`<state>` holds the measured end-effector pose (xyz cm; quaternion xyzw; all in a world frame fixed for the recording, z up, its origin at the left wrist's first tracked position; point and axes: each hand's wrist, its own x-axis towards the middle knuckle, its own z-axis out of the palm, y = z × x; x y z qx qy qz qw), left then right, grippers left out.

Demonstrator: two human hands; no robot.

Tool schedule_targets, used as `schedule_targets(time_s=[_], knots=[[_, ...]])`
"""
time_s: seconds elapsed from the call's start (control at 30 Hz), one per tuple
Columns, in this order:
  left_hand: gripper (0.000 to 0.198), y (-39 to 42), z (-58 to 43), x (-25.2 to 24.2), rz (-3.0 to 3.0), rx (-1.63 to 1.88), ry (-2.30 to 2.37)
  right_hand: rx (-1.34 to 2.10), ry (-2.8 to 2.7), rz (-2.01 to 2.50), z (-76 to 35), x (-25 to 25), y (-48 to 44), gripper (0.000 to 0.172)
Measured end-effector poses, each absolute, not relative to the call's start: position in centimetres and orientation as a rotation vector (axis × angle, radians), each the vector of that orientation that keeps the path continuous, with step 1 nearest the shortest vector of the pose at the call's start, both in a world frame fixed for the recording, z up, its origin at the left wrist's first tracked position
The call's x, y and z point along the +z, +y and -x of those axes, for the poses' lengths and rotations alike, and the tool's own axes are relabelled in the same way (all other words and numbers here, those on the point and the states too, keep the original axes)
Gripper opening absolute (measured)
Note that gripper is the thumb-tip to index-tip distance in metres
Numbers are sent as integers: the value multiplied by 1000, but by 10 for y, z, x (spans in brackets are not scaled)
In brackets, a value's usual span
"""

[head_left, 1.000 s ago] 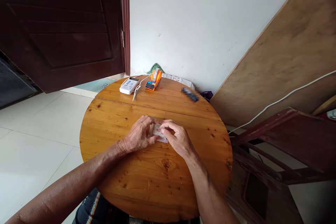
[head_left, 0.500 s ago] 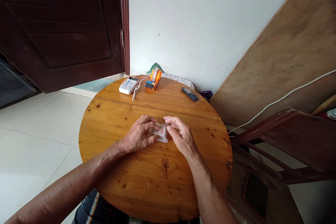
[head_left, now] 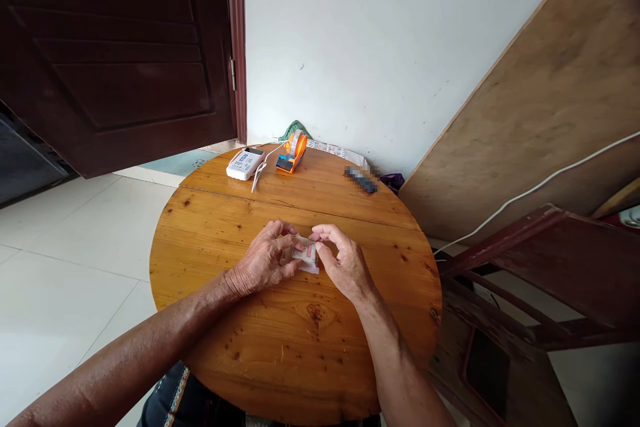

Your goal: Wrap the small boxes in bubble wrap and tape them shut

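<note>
A small white packet with red print (head_left: 307, 255) lies near the middle of the round wooden table (head_left: 295, 340). My left hand (head_left: 263, 259) grips its left side with curled fingers. My right hand (head_left: 343, 263) pinches its right edge between thumb and fingertips. Both hands rest low on the tabletop, and most of the packet is hidden between them.
At the table's far edge sit a white device (head_left: 245, 163) with a cord, an orange tape dispenser (head_left: 293, 152) and a small dark object (head_left: 361, 179). A dark door (head_left: 120, 53) stands open at the left. A wooden board (head_left: 540, 100) leans on the wall, with a dark chair (head_left: 525, 307) at the right.
My right hand's fingers lifted off the packet half a second ago and have now closed on its right edge again. The left hand has held still.
</note>
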<state>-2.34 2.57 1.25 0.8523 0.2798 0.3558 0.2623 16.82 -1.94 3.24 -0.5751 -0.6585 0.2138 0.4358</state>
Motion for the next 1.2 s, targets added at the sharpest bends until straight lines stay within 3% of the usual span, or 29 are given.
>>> schedule_targets(time_s=[0.63,1.2], knots=[[20,28,24,1,-2588,1071,710,346,-1881,1262,-167,33,-20,22],[11,31,25,12,-2077,1119,674,284,-1908,1265,-169,31,-21,20]])
